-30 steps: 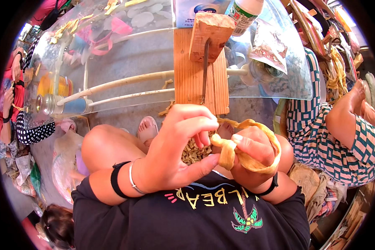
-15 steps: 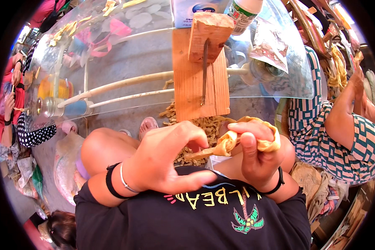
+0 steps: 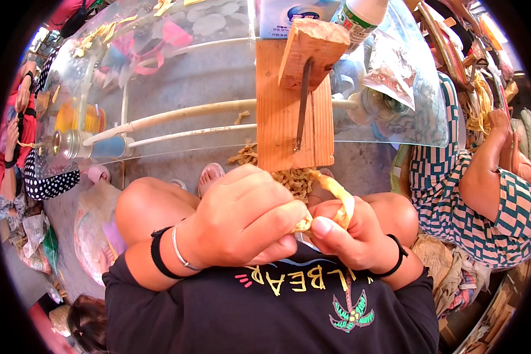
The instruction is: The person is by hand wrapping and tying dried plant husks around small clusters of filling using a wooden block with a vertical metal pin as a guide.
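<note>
A soft yellowish strip (image 3: 339, 193), looped and apparently knotted, is held in front of my chest. The fingers of my left hand (image 3: 242, 218) are curled and pinch its bunched part. Close beside it, my right hand (image 3: 354, 233) grips the same strip between thumb and fingers, with a loop rising over the knuckles. The strip's ends are partly hidden by the fingers. Beyond my hands lies a pile of similar tan twisted pieces (image 3: 295, 184). Above that, a wooden board (image 3: 271, 130) juts over the table edge, bearing a wooden block (image 3: 312, 53) with a thin metal rod.
The glass table (image 3: 189, 76) holds a white bottle (image 3: 363, 15), a blue package (image 3: 283, 20) and a plastic packet (image 3: 389, 74). A person in a patterned garment (image 3: 454, 194) sits close on my right. Another person's hands (image 3: 20, 100) show at far left.
My left hand has closed from an open pose onto the strip. My right hand has come lower and inward, so both hands now meet. The view has shifted slightly.
</note>
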{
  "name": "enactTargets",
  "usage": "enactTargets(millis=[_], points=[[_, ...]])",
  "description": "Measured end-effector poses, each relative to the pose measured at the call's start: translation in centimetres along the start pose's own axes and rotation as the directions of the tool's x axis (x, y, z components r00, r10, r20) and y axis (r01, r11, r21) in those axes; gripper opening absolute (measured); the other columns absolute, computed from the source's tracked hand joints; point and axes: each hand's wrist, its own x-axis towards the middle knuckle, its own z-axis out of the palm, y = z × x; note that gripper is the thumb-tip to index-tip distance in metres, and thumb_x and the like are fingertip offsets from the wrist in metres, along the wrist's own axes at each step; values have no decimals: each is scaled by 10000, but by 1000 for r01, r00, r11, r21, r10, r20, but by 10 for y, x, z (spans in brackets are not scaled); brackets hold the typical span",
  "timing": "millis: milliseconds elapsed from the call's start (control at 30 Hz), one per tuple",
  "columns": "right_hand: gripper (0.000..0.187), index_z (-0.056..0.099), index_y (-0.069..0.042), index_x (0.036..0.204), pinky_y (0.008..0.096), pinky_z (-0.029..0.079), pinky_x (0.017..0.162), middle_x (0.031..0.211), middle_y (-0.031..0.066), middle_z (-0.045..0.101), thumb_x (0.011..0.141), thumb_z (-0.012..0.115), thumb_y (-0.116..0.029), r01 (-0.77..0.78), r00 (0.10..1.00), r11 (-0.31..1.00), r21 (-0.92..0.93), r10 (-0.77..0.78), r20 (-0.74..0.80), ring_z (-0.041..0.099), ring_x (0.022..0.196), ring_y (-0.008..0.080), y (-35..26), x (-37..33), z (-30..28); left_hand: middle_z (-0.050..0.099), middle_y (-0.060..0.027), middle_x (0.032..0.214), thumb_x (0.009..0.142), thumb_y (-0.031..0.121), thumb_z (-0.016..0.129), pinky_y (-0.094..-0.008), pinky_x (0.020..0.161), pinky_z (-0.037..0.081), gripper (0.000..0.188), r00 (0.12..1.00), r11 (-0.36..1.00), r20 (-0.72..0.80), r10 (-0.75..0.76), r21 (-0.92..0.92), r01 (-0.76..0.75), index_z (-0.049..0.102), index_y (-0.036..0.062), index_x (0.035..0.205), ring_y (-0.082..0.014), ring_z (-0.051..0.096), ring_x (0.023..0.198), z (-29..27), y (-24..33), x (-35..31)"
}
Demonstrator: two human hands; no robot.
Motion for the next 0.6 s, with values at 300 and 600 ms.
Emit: enactTargets(millis=[300, 600], points=[[394, 475, -51, 649, 293, 335, 507, 576, -10, 458, 1028, 526, -149, -2, 1000, 999, -36, 2, 25, 384, 528, 103, 0, 3, 6, 670, -102, 820, 835, 141, 641, -344, 653, 526, 190, 939, 908, 287, -191, -312, 280, 647, 12, 974, -251, 647, 667, -29, 2, 2], [357, 517, -44, 647, 298, 343, 516, 614, 22, 490, 1002, 525, -81, 119, 990, 992, -53, -122, -66, 447, 538, 122, 4, -3, 7, 681, -120, 870, 822, -45, 683, -308, 640, 506, 151, 862, 628, 376, -341, -591, 506, 641, 5, 959, -201, 641, 738, -29, 0, -6]])
